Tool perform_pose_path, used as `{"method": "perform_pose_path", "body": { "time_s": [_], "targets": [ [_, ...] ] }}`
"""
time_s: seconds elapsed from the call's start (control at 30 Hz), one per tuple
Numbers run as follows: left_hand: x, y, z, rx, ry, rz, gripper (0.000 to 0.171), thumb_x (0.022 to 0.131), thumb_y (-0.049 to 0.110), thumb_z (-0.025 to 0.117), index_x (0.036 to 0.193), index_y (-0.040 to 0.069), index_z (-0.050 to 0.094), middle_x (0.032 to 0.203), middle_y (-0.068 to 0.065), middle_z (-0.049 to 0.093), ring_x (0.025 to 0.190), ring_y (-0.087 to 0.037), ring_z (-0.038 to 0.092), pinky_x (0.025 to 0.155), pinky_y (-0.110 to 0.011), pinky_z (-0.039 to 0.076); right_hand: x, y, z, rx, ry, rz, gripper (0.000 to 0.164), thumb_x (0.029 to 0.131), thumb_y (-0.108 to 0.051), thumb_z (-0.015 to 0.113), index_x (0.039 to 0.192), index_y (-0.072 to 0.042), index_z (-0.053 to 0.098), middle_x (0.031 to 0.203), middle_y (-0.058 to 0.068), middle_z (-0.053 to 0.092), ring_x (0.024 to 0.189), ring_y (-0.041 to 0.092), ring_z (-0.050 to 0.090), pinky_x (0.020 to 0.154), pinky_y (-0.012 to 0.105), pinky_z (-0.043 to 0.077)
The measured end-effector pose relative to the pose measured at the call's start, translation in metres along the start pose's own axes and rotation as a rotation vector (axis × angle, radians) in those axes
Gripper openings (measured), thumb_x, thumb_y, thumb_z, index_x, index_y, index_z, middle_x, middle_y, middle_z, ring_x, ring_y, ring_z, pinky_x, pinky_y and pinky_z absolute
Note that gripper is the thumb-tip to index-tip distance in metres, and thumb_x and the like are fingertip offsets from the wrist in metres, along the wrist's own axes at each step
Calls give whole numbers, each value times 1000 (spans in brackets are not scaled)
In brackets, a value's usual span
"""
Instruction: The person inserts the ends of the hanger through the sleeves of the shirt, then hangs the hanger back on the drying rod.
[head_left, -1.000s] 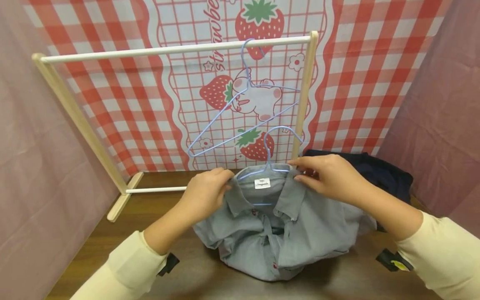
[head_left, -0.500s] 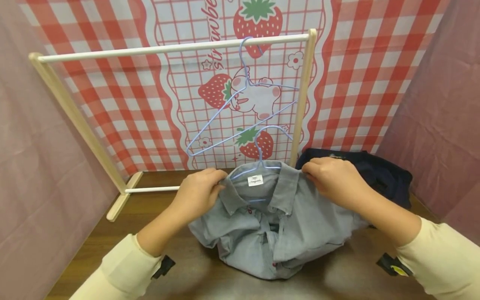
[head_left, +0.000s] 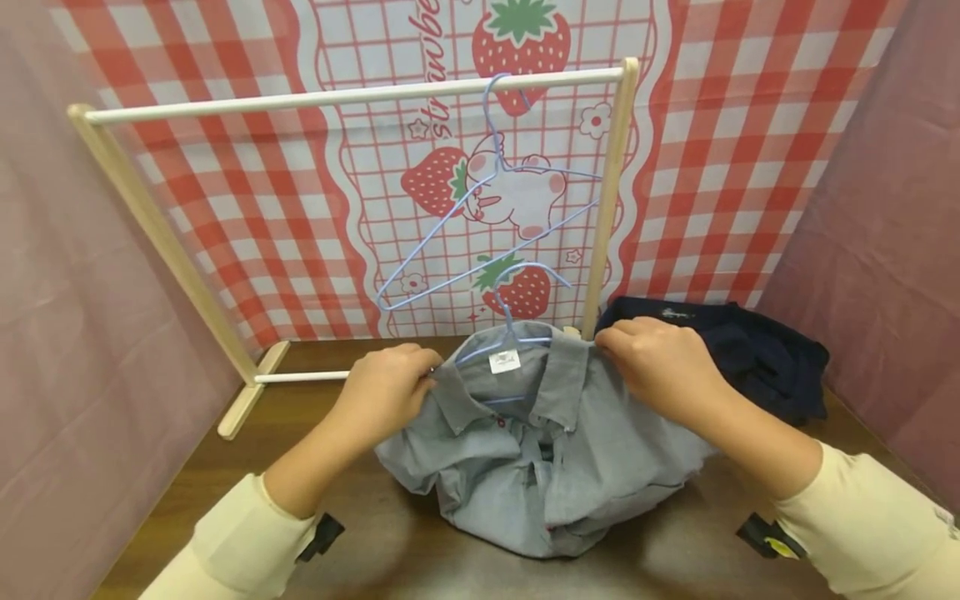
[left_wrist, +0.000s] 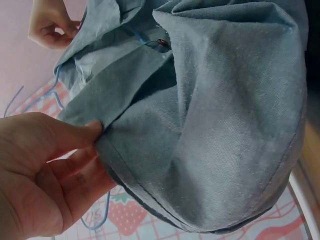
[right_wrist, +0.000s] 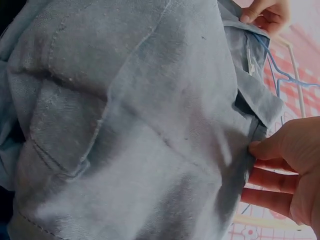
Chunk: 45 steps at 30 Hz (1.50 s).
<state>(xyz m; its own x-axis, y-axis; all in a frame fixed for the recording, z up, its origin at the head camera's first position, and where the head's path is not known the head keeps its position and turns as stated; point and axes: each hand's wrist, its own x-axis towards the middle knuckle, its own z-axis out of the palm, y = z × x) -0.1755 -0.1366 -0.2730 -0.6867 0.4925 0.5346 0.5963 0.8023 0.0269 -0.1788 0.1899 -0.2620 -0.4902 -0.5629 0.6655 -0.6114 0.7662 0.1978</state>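
A grey collared shirt [head_left: 630,450] with a white neck label is held up in front of me, its lower part bunched on the table. Inside its collar sits a light blue wire hanger [head_left: 508,321], the hook rising above the neckline. My left hand [head_left: 388,387] pinches the shirt at the shoulder beside the collar; in the left wrist view the thumb [left_wrist: 87,132] presses on the cloth with fingers behind. On the other shoulder my right hand [head_left: 663,358] pinches the fabric, thumb [right_wrist: 267,147] in front and fingers behind it in the right wrist view.
A wooden rack with a white top rail [head_left: 352,96] stands behind the shirt. Another blue hanger [head_left: 438,229] hangs bare from that rail, near the right post [head_left: 611,192]. Dark navy folded clothing [head_left: 772,358] lies on the brown table [head_left: 300,467] at the right.
My right hand has shifted from the collar edge outward to the shoulder and grips there. The left hand has moved slightly left. The hanger's hook has tipped and shifted left.
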Motion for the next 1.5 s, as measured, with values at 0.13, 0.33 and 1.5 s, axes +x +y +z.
{"method": "perform_pose_path", "body": {
  "time_s": [0.13,0.33,1.5],
  "targets": [
    [-2,-3,-2,43,19,10,19,76,6,80,87,11,65,77,-2,62,68,-27,66,54,-45,50,2,2,-2,46,-17,17,22,73,-4,82,93,-8,73,82,5,70,70,21,66,50,41,52],
    [-9,-15,-8,59,53,-10,20,75,6,80,88,11,64,79,-4,63,68,-28,65,52,-46,49,3,17,-14,126,-56,102,36,73,-14,85,107,-9,71,93,8,71,73,21,67,55,41,53],
    [-72,-92,-53,117,284,-168,22,70,-5,77,90,4,70,79,-10,64,62,-30,59,54,-54,45,-8,77,25,453,-33,447,32,86,-9,74,114,2,64,109,17,63,95,31,65,79,28,53]
  ]
}}
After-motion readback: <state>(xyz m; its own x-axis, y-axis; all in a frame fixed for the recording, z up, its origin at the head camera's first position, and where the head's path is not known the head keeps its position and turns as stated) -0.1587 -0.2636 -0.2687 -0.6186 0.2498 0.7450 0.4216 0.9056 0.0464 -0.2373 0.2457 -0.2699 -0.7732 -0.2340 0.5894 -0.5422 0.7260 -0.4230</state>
